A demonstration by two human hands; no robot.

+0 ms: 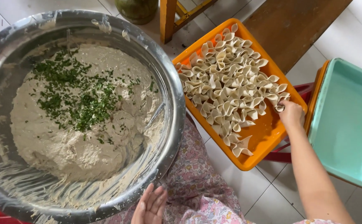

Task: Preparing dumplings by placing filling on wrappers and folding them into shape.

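From the head camera, the right hand (291, 113) reaches to the right edge of the orange tray (268, 132), its fingers curled and pinching a folded dumpling (281, 99) at the outer edge of the pile of folded dumplings (230, 79). The pile fills the far and middle part of the tray; the near corner is bare. These thin pale dough pieces look light, soft and easy to crush or unfold, so a gentle pinch at the folded waist seems the safest hold, not the flared tips. They lie touching one another and may stick together.

The left hand (149, 205) rests open, fingers spread and palm up, just beside the near rim of the large steel bowl (170, 74), holding nothing. The bowl carries a pale paste filling (81, 141) scattered with chopped greens (75, 93), and a spoon handle (156, 114) is sunk in it; full, it looks heavy and slick at the smeared rim.

To the right, a teal tub (347, 124) stands close to the tray's right edge, crowding the reaching forearm. Floral cloth (197, 182) lies between bowl and tray.
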